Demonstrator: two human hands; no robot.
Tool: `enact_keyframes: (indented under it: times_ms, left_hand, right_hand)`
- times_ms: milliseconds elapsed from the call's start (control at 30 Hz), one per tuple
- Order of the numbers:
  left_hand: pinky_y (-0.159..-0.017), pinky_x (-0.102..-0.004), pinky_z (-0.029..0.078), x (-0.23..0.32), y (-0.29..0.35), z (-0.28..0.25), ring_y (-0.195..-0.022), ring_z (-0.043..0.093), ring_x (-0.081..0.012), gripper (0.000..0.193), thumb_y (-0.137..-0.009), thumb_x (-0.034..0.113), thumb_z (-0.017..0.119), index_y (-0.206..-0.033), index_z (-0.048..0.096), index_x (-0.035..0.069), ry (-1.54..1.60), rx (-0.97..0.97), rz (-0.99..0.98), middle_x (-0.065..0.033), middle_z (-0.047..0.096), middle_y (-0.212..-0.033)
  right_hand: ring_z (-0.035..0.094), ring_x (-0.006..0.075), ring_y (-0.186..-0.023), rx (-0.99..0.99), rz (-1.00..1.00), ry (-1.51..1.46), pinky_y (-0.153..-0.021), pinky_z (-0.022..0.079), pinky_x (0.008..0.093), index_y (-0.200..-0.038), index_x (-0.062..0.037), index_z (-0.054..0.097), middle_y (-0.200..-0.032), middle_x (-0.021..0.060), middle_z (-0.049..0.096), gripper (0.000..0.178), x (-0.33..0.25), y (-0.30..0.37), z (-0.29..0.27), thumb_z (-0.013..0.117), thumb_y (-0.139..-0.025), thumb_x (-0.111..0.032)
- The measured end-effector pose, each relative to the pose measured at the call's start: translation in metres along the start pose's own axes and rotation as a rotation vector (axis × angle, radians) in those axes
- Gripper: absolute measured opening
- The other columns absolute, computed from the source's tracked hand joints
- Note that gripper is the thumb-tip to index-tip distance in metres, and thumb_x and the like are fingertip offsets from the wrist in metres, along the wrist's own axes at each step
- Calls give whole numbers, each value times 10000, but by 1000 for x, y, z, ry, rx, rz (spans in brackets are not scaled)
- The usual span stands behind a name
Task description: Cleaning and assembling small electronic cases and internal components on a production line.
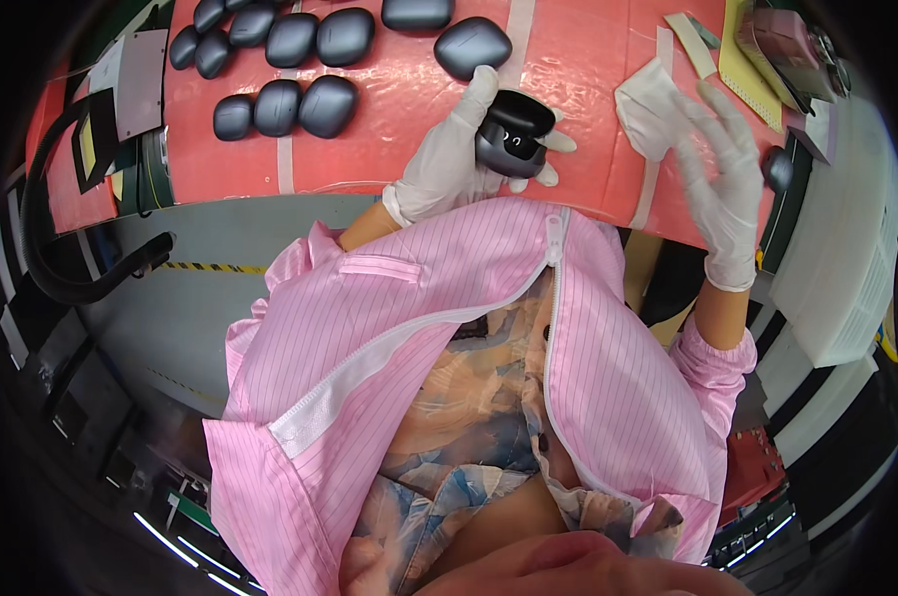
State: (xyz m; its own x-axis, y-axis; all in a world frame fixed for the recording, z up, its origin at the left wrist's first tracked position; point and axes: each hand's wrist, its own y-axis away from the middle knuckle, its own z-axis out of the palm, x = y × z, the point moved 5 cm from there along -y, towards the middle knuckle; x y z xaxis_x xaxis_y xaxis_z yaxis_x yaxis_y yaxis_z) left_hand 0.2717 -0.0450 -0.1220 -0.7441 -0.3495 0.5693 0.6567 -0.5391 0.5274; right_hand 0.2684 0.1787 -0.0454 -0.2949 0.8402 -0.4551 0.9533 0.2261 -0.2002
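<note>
My left hand [441, 167], in a white glove, is closed round a dark grey earbud charging case [510, 151] with its lid up. Two small light marks show inside the case. Over the right part of the red mat, my gloved right hand [724, 189] has its fingers stretched out and apart. A crumpled white cloth [646, 104] lies beside those fingers; whether they touch it I cannot tell. Just beyond my left thumb rests a closed earbud case [473, 49].
More closed cases [278, 107] stand in rows at the left of the red mat [389, 149]. One dark case [777, 169] sits at the right edge. Yellow sheets [743, 70] and a pinkish container [775, 45] are at the far right. A black hose [44, 199] curves at the left.
</note>
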Motion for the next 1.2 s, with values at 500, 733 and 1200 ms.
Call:
enact_keyframes:
  times_ms: [500, 733, 1200]
  left_hand:
    - [-508, -272, 480, -6, -8, 12, -665, 655, -222, 633, -954, 555, 394, -1133, 569, -26, 255, -3, -93, -163, 679, -922]
    - [-542, -275, 483, -1, -23, 27, -671, 646, -222, 643, -952, 555, 392, -1151, 567, -32, 251, -50, -51, -164, 678, -916]
    - [-540, -283, 523, -7, -36, 27, -674, 662, -245, 652, -952, 552, 398, -1156, 559, -47, 261, -55, -115, -185, 680, -918]
  right_hand:
    - [609, 353, -992, 403, 253, 401, -857, 472, 404, -1180, -30, 573, -1074, 180, 643, 352, 143, -19, -84, 618, -871, -192]
    - [623, 280, -851, 237, 193, 377, -782, 488, 350, -1037, -20, 638, -916, 129, 652, 178, 160, -18, -101, 617, -877, -95]
    - [563, 86, -805, 347, 555, -276, -797, 456, 218, -1016, -29, 633, -965, 14, 623, 145, 94, 48, -45, 650, -872, -39]
